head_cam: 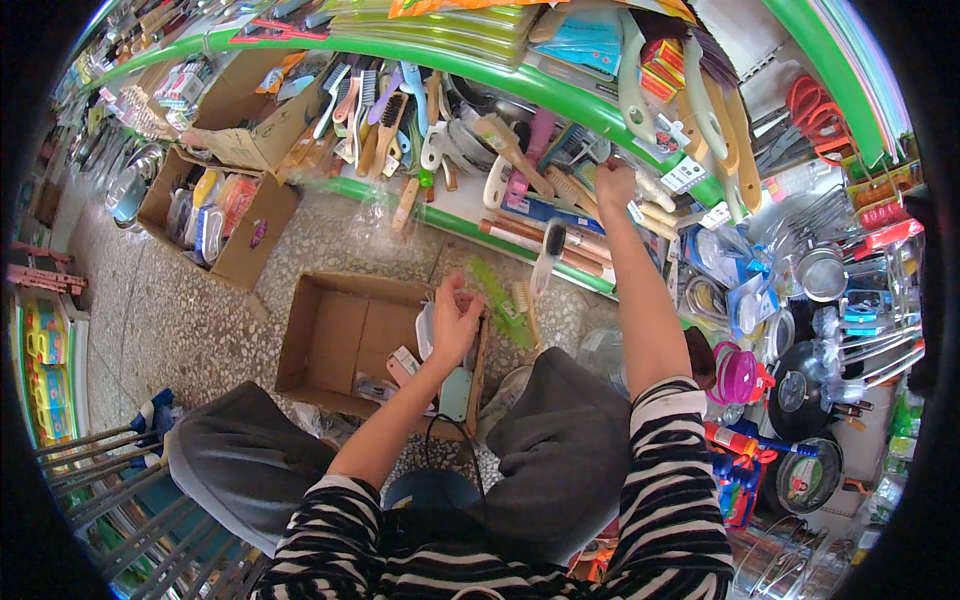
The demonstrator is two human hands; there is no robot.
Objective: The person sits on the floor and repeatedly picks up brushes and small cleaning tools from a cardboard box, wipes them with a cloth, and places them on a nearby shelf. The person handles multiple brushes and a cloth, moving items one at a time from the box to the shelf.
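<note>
My left hand (454,321) is above the right side of an open cardboard box (322,330), its fingers loosely bent and apart, with nothing plainly held. Below it in the box are a white item (425,330), a pale green item (456,391) and a small pink-backed item (403,365). My right hand (616,184) reaches onto the lower shelf among wooden-handled brushes (566,187). Its fingers are curled, and whether they grip anything is hidden. Left of it lie a pale bristle brush (514,154) and a pink handle (538,135).
A green-edged shelf (450,217) crosses in front, with a black-bristled brush (551,251) overhanging it. On the terrazzo floor (187,322) lie a lime-green item (499,304) and another brush (525,304). A filled cardboard box (259,225) stands left; packaged pans (799,390) hang right.
</note>
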